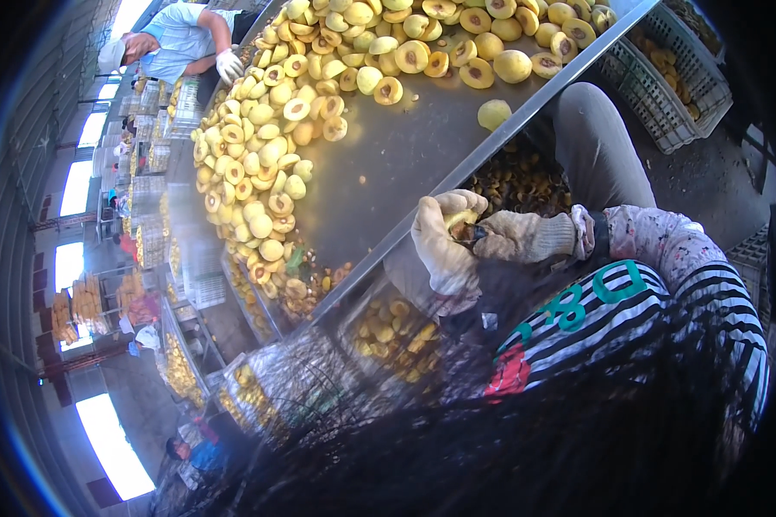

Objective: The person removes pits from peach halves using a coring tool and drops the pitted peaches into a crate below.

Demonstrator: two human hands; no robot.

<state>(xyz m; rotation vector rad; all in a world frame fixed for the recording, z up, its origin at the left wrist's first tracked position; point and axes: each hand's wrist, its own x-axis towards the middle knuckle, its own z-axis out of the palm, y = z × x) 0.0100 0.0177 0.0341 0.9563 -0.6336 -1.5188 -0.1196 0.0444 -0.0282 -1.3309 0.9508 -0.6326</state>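
My left hand [443, 242], in a pale knit work glove, curls around a yellow peach half [463, 218] close to the table's metal edge. My right hand [524, 236], gloved alike, meets it from the right. Its fingers grip a small dark tool [471, 234] against the fruit's cut face; the tool's shape is mostly hidden. Ahead lies the metal worktable [388, 161], with a large heap of halved yellow peaches [258, 148] along its far and left sides. Some halves show reddish pit hollows. A single peach piece [493, 114] sits apart near the rim.
Below the raised table rim [491, 139] is a mass of dark pits and scraps [517, 181]. Plastic crates [669, 77] with fruit stand at right. Another crate of peaches [394, 333] is beside my left arm. A gloved co-worker [178, 42] stands across the table.
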